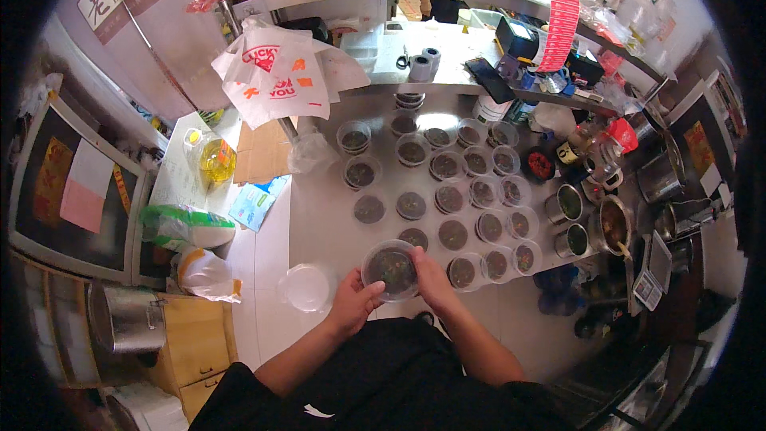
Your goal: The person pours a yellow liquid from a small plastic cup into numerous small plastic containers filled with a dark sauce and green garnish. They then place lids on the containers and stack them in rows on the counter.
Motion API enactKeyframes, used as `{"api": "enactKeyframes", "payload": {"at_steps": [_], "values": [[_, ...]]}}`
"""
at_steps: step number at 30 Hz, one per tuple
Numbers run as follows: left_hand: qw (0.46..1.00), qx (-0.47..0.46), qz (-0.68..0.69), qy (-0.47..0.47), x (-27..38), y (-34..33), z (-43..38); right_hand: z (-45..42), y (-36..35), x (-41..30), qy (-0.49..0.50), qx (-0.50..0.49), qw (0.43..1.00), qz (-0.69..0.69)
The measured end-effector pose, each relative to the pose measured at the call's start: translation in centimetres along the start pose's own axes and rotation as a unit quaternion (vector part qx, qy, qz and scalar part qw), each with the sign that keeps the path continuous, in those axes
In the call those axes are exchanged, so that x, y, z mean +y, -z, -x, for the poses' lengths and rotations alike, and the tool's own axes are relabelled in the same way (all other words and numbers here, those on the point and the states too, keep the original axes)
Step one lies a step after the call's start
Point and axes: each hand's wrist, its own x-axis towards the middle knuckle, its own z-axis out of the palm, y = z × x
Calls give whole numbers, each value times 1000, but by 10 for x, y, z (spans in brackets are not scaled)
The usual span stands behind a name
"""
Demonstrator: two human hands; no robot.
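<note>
Between them, my left hand [359, 304] and my right hand [432, 278] grip a round clear plastic tub [390, 269] at the table's near edge. Dark contents with green and reddish bits show through its top. My left thumb lies over the rim, and my right fingers wrap the far right side. To the left lie clear plastic lids [308, 287], apparently stacked. Beyond my hands, rows of similar tubs [453, 233] with dark contents stand on the stainless steel table [323, 215]. One tub [413, 239] sits just behind the held one, partly hidden by it.
At right stand metal pots [564, 203], a larger pot [615, 224] and a dark bowl of red seasoning [538, 163]. A steel shelf [443, 90] crosses behind, bearing a phone [489, 79] and label rolls [421, 67]. A plastic bag [275, 72] hangs at left near an oil jug [216, 158].
</note>
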Motion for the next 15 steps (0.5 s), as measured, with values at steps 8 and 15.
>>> {"api": "enactKeyframes", "payload": {"at_steps": [8,15], "values": [[999,29,-14,-11,13,-18,-5,22,-5,-21,68,102,982,145],[897,114,-406,-132,26,-20,-10,28,2,-14,17,50,994,99]]}}
